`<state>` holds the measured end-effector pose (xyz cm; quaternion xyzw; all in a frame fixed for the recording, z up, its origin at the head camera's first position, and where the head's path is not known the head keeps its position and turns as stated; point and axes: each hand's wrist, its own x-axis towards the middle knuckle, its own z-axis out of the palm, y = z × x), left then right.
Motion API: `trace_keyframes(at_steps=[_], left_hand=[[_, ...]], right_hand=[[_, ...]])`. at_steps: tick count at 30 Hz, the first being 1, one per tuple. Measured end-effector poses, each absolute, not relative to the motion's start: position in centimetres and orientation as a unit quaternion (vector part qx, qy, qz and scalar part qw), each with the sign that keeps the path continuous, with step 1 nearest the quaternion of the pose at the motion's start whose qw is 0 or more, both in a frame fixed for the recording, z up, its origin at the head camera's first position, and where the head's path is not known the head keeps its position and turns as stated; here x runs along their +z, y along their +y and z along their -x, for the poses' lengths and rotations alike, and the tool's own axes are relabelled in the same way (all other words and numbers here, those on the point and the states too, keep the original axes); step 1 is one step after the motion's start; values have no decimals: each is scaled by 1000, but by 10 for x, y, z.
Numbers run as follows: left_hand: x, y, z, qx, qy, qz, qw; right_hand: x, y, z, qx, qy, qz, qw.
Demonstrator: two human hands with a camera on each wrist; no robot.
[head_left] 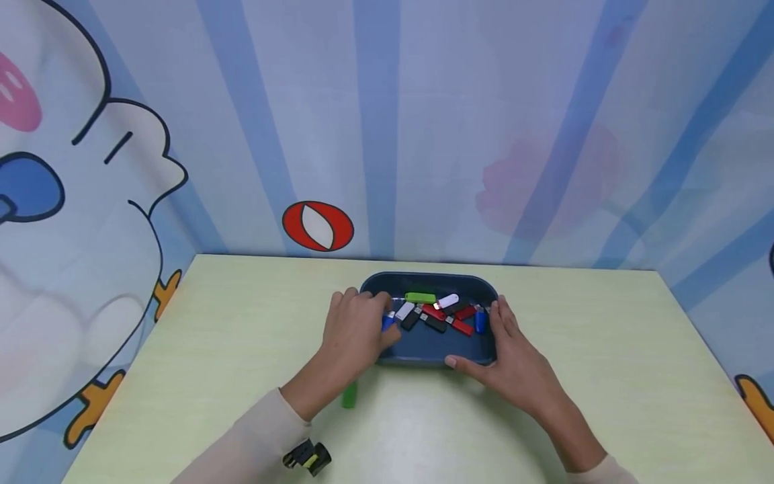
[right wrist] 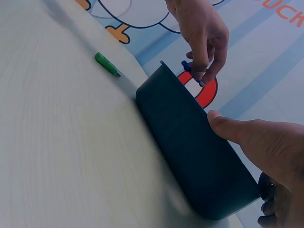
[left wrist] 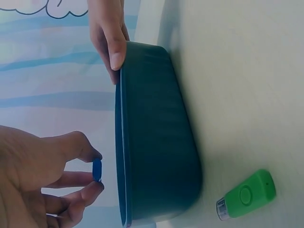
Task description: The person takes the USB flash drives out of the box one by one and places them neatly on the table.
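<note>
My left hand [head_left: 355,328] pinches a blue USB stick [left wrist: 97,170] between thumb and fingertips, above the left end of a dark blue plastic tray [head_left: 417,347]. With its thumb at the near rim and its fingers along the right side, my right hand [head_left: 523,368] grips the tray's right end. Inside lie several USB sticks, among them a lime green one [head_left: 420,297], a white one [head_left: 447,301], a red one [head_left: 460,327] and another blue one [head_left: 480,320]. Black ones are mixed in with them.
A green USB stick [left wrist: 251,195] lies on the pale wooden table [head_left: 254,323], just left of the tray's near side. A small black object with a yellow-green band [head_left: 308,458] is by the left sleeve. Behind the table rises a striped blue cartoon backdrop [head_left: 423,134].
</note>
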<state>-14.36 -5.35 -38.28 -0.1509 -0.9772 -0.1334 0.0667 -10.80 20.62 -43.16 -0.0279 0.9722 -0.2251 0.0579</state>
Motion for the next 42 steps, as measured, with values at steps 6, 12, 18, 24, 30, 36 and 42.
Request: trace_keyframes(at_steps=[6,12,18,24,30,36,42], left_hand=[[-383,-61,133,-152,-971,162,86],[-382,-69,122,-166,-971,150,88],[-385,-76,110,-162,-975,136,72],[-388,-82,100,-160,-976,128,66],[-394,-86,88,-163,-976,132,58],[-399,-87,81,-162,-978,127,36],[-412,-85,79,-155,-979,129,22]], right_hand=[[-433,206,107,-222,973,27,53],[-433,205,108,-224,973,29,53],[-434,205,107,-223,973,30,53],[-435,205,106,-220,974,31,50],[-435,206,108,-217,974,35,47],[-434,204,108,-218,974,32,48],[-435,205,107,-221,973,33,49]])
